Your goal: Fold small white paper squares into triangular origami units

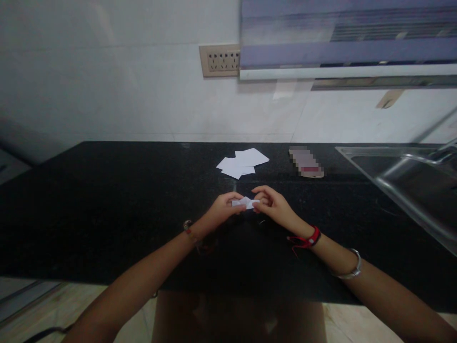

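Note:
A small piece of folded white paper (247, 202) is held between both hands, just above the black countertop. My left hand (224, 208) pinches its left end between thumb and fingers. At its right end, my right hand (272, 205) grips the paper with the thumb in front, while the index finger arches above. The paper has a raised point in the middle; its finer folds are too small to make out. Beyond the hands, several loose white paper sheets (240, 164) lie overlapping on the counter.
A phone-like flat object (306, 162), blurred out, lies on the black countertop (124, 205) to the right of the sheets. Further right is a metal sink (385, 178) with a faucet. A socket panel (221, 61) is on the tiled wall, beside a purple-grey hanging panel (342, 35).

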Tool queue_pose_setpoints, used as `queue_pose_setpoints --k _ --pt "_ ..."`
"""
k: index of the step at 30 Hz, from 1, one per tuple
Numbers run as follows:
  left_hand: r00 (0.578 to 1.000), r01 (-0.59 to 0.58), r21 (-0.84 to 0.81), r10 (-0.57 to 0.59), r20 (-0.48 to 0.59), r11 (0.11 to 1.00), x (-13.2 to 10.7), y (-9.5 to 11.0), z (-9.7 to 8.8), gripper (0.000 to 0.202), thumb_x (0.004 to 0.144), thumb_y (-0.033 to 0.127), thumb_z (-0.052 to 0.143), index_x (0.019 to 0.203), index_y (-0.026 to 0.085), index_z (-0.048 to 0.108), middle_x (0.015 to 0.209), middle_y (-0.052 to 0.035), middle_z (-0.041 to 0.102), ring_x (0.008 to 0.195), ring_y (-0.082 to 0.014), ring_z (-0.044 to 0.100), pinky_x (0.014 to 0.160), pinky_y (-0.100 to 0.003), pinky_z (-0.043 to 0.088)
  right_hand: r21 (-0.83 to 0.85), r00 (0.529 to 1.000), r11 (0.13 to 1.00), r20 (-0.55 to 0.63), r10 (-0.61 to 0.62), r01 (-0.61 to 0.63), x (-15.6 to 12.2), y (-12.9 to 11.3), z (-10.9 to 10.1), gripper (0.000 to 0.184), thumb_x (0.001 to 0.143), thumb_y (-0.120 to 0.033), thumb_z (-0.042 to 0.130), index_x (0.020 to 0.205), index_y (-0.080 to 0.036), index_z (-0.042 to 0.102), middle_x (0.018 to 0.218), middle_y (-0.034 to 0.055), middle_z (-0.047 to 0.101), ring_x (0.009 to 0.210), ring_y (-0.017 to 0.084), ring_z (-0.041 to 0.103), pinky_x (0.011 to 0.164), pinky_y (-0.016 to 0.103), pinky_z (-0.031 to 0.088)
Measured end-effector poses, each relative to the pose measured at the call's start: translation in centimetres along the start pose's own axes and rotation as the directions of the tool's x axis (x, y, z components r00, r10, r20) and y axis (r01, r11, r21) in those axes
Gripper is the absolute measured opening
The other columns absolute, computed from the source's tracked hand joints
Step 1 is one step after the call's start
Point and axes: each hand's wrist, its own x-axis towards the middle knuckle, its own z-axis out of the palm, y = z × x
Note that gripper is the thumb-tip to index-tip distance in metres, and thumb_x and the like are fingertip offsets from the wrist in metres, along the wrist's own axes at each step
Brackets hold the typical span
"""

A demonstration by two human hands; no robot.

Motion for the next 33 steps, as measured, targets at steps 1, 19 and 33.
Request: queue_pose_setpoints --k 1,19,33 --pt "1.0 -0.02 0.013 0.02 -0.007 1.0 0.0 0.0 0.0 0.019 0.064 0.022 0.06 0.081 0.013 0.057 0.069 0.0006 0.058 0.06 -0.0099 0.052 0.055 -0.021 0.04 0.009 1.0 1.0 0.012 0.008 -0.008 0.0 0.0 0.0 0.033 0.067 -0.02 0.059 0.097 -0.017 0.046 0.069 -0.0016 0.055 0.056 0.009 0.055 0.052 0.021 0.045" --pt "0.759 -0.547 0.532 0.651 -0.011 0.647 -1.1 0.5 0.1 0.007 0.076 0.021 0.053 0.079 0.016 0.057 0.078 -0.0024 0.056 0.075 -0.012 0.051 0.068 -0.025 0.041 -0.502 0.948 0.822 -0.017 -0.319 0.268 -1.1 -2.3 -0.3 0.017 0.073 -0.022 0.058 0.089 -0.019 0.054 0.08 0.0035 0.062 0.071 0.014 0.058 0.064 0.027 0.045" --pt "0.523 -0.664 0.641 0.852 0.03 0.385 -1.6 0.3 -0.4 0.012 0.075 0.014 0.053 0.085 0.02 0.052 0.094 -0.0036 0.05 0.089 -0.0133 0.048 0.075 -0.027 0.042 -0.312 0.939 0.914 -0.139 -0.314 0.259 -1.4 -2.8 -0.2 0.01 0.075 -0.021 0.055 0.084 -0.019 0.055 0.078 0.0024 0.061 0.071 0.013 0.059 0.063 0.026 0.049"
